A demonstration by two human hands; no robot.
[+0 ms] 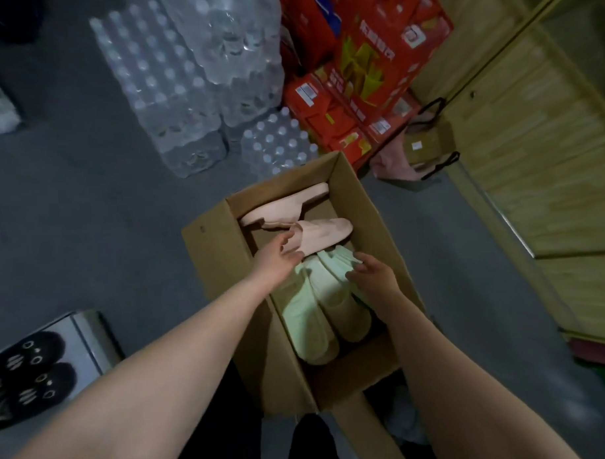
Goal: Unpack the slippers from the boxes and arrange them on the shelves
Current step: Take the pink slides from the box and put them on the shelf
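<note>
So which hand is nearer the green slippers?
Right. The right hand grips the green slippers; the left hand holds the pink slipper just beyond them.

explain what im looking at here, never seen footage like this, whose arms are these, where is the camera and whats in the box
There is no machine here. A person wears one wide-angle camera on the head, so this single picture looks forward and down along their own bare arms.

On the grey floor stands an open cardboard box of slippers. The left hand holds the end of the nearer pink slipper, and the other pink slipper lies behind it. The right hand touches the pale green slippers, which lie nearer the person. Whether it grips one is unclear.

Beyond the box are wrapped packs of water bottles and red cartons. At lower left sits a pair of black slippers.
</note>
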